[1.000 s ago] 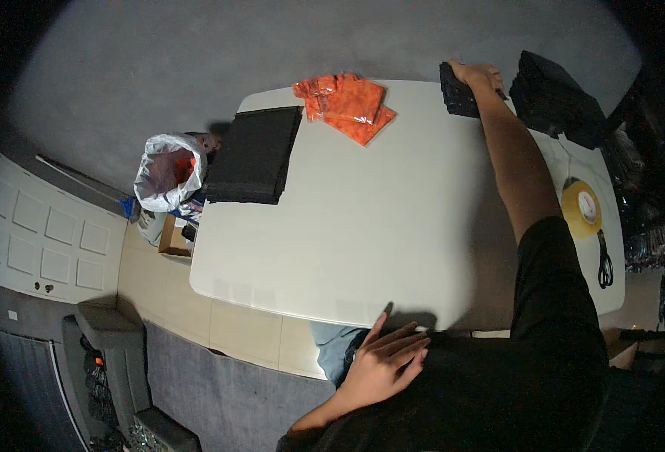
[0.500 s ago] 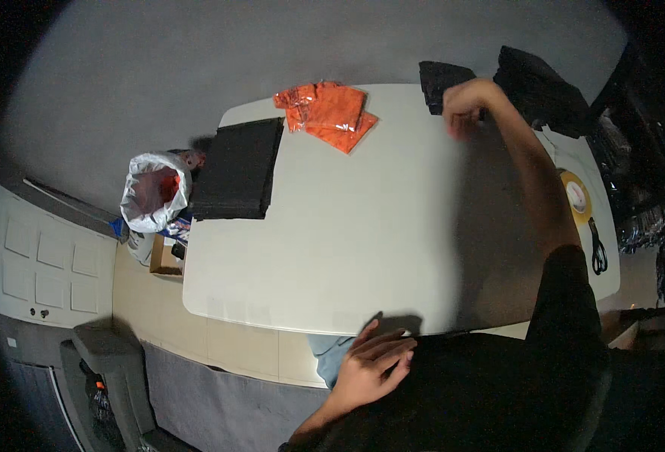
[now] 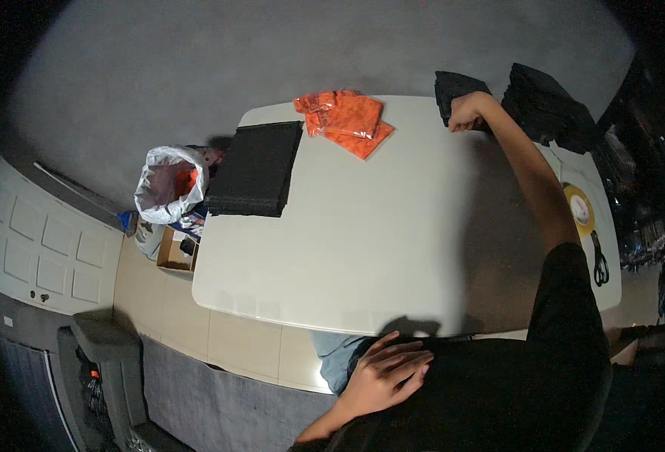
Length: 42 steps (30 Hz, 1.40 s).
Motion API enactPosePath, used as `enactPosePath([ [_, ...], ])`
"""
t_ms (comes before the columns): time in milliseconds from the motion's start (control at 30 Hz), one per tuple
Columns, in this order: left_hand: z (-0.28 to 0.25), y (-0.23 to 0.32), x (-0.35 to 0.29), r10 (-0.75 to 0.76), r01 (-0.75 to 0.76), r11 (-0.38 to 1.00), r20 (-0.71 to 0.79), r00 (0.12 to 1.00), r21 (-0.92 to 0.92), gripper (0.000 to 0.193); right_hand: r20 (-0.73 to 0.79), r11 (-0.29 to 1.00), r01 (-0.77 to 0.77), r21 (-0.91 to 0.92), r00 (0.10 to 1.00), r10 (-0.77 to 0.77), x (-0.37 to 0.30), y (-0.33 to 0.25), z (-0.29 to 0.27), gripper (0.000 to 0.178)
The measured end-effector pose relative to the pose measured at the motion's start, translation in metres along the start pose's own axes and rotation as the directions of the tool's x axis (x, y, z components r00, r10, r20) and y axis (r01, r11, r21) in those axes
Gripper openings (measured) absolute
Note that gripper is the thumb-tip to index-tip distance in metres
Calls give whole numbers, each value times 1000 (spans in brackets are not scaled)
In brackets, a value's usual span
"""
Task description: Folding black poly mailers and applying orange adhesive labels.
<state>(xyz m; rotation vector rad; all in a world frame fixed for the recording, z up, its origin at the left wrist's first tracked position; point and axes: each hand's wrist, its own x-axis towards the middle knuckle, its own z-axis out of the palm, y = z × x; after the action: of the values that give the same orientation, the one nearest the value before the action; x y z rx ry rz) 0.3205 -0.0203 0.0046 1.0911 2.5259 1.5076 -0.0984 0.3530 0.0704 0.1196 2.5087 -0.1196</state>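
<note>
Head: black stack (image 3: 457,87) behind right hand (image 3: 469,111)

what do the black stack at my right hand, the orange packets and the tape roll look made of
Black stack: matte, little shine; perhaps fabric or thin plastic, too dark to settle.
Orange packets: probably cloth in clear, glossy plastic, judging by wrinkles and glints.
Tape roll: likely smooth yellowish plastic film, a coloured ring around a pale centre, possibly card.

We see one flat, matt-black stack (image 3: 453,89), roughly four-sided, lying at the far edge of the desk (image 3: 347,241), toward our right, slightly askew; its near right part is hidden from us.
</note>
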Motion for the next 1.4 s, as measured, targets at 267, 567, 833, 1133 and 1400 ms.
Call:
enactPosePath([
  [267, 5, -2, -4, -2, 2, 1000, 9, 1000, -24, 16, -531, 828, 420, 371, 828, -183, -22, -2, 10, 32],
  [567, -7, -3, 2, -9, 4, 987, -29, 1000, -163, 18, -578, 652, 498, 571, 809, -112, -11, -4, 41, 37],
  [833, -42, -83, 248, -97, 16, 729, -80, 992, -684, 78, -820, 282, 880, 382, 182, 543, 55, 136, 60, 40],
  [1133, 81, -252, 502, -273, -107, 682, -387, 881, -724, 75, -713, -264, 871, 415, 491, 500, 92, 76, 88, 79],
  [1400, 136, -189, 503, -95, -83, 935, -468, 879, -345, 67, -715, -76, 892, 447, 407, 568, 92, 118, 105, 65],
])
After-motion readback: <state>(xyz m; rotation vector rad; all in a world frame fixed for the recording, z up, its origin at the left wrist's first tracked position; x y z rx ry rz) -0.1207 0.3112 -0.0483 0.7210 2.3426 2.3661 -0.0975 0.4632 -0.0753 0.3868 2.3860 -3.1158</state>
